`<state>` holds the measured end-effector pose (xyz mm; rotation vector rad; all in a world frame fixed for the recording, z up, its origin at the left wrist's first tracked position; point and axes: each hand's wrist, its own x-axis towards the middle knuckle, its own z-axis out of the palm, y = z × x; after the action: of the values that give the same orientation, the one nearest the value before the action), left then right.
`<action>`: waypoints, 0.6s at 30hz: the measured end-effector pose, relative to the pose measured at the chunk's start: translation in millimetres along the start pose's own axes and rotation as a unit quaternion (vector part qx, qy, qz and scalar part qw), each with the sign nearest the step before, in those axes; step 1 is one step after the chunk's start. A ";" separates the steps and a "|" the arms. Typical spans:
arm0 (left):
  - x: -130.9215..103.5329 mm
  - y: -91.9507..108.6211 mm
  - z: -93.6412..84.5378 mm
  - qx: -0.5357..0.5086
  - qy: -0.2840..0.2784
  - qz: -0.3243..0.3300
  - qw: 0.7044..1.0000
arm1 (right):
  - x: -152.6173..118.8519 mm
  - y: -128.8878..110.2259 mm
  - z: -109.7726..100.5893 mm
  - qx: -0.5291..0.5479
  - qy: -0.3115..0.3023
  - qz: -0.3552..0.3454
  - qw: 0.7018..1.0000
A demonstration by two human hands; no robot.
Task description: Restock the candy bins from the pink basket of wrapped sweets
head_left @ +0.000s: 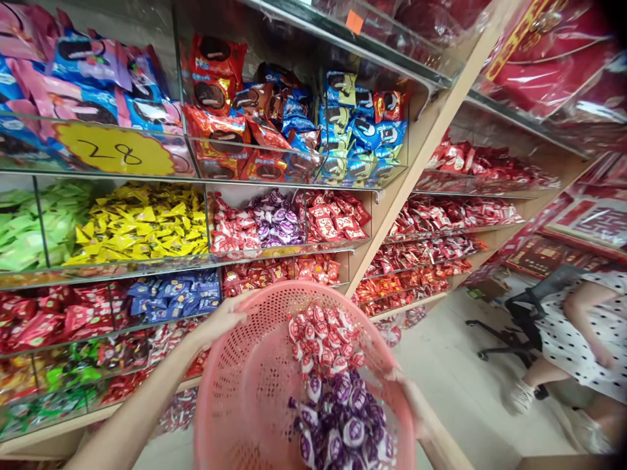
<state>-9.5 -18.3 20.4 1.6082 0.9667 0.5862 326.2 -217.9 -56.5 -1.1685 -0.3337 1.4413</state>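
Note:
A round pink plastic basket (235,391) with a perforated wall is tilted toward the shelves. Inside it, red-and-white wrapped candies (326,339) lie above purple-and-white wrapped candies (343,418), both on its right side. My left hand (223,321) grips the basket's upper left rim. On the right, my right hand (409,398) holds the rim, its fingertips over the edge. Just beyond the basket, a shelf compartment holds similar red-and-white candies (235,228) beside purple ones (277,219).
Glass-fronted shelves with yellow packets (147,222), blue packets (174,297) and wrapped cookies (220,137) stand ahead. A wooden divider (411,156) slants between shelf sections. At the right, a person in a dotted garment (578,333) sits on a black wheeled chair (529,313).

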 end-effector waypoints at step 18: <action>90.3 26.2 10.1 0.369 0.073 -0.005 0.927 | -12.0 29.6 -6.9 -0.010 0.062 -0.105 0.993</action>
<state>54.8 50.0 32.4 2.2379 1.4122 0.3461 312.0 -239.1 -76.9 -1.1977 -0.3730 1.1799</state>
